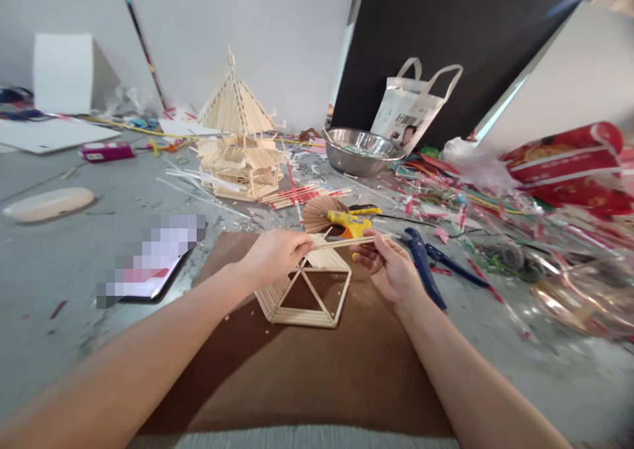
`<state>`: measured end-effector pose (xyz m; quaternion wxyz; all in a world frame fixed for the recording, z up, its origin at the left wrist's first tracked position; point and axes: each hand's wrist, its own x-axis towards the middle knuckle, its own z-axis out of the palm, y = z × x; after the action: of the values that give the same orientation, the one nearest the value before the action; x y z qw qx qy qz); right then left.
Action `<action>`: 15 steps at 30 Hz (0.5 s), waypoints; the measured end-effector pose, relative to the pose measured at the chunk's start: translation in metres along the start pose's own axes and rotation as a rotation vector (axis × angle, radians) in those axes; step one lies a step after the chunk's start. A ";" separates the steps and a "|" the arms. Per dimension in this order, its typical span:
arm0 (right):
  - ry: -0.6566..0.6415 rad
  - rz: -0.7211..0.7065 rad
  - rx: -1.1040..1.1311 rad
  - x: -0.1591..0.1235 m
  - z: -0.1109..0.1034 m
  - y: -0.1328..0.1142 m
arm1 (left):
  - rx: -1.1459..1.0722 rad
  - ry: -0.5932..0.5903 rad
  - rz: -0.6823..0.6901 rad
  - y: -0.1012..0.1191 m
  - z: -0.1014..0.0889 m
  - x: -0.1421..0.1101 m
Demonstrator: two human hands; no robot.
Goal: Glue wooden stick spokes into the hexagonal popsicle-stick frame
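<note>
Thin wooden sticks (347, 241) stretch between my two hands, side by side, above the far part of a flat six-sided stick frame (303, 321). My left hand (278, 256) is closed on their left end. Thumb and fingers of my right hand (392, 267) pinch the right end. The frame lies on a brown sheet (277, 383); some of its wedges are filled with sticks, others are open. My left hand covers part of it. Just beyond my hands is a yellow glue gun (349, 224), and blue-handled pliers (423, 264) lie right of my right hand.
At the back stands a stick-built pavilion (240, 145) with a pointed roof. A metal bowl (364, 155) and a white bag (411, 109) are to its right. A phone (158, 264) lies left of the sheet. Wrappers and scraps (475, 211) cover the table's right side.
</note>
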<state>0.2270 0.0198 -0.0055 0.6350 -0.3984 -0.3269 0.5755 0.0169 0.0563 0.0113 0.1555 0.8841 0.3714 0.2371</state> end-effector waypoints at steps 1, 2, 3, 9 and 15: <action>0.000 0.006 -0.007 -0.001 0.001 0.000 | 0.007 -0.009 -0.024 -0.001 0.001 -0.001; 0.003 0.015 -0.016 -0.001 0.002 0.000 | 0.013 0.000 -0.050 -0.002 0.002 -0.001; 0.007 0.026 -0.028 -0.001 0.002 0.000 | 0.016 0.021 -0.073 -0.004 0.002 -0.001; 0.140 -0.011 -0.037 0.005 -0.008 -0.003 | 0.027 0.201 -0.193 -0.014 0.000 0.001; 0.230 -0.066 -0.060 0.012 -0.018 -0.003 | -0.019 0.349 -0.317 -0.024 0.002 0.001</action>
<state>0.2457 0.0292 -0.0122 0.6748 -0.4695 -0.2819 0.4947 0.0046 0.0734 -0.0005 0.1328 0.7588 0.5247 0.3624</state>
